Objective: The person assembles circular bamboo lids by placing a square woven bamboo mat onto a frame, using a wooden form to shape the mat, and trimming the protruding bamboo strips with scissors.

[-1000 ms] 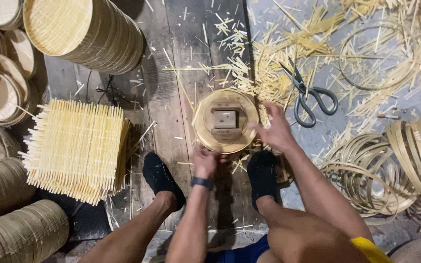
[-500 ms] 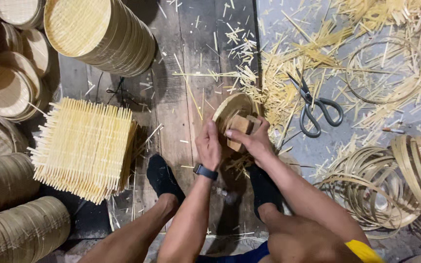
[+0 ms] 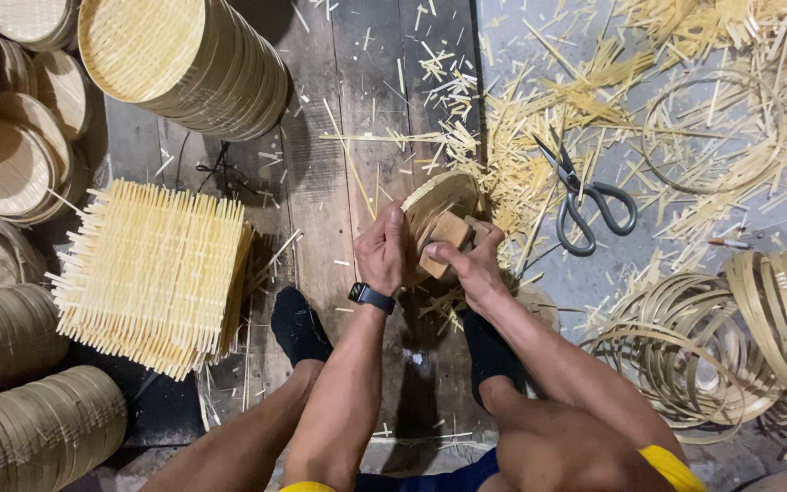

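My left hand (image 3: 383,248) grips the near rim of a round bamboo steamer frame (image 3: 448,194), which is tipped up on its edge above the floor. My right hand (image 3: 468,258) holds a small wooden block (image 3: 444,239) against the frame's inner side. A dark watch sits on my left wrist. My two feet in black socks rest on the dark wooden boards just below the hands.
A stack of square woven bamboo mats (image 3: 152,273) lies to the left. Stacks of round bamboo trays (image 3: 184,59) fill the upper left and lower left. Scissors (image 3: 580,200) lie among bamboo offcuts at the right. Coiled bamboo hoops (image 3: 712,337) sit at lower right.
The round frame lay flat with the block in its centre; it has been tipped up on edge, and both hands have closed in on the frame and block.
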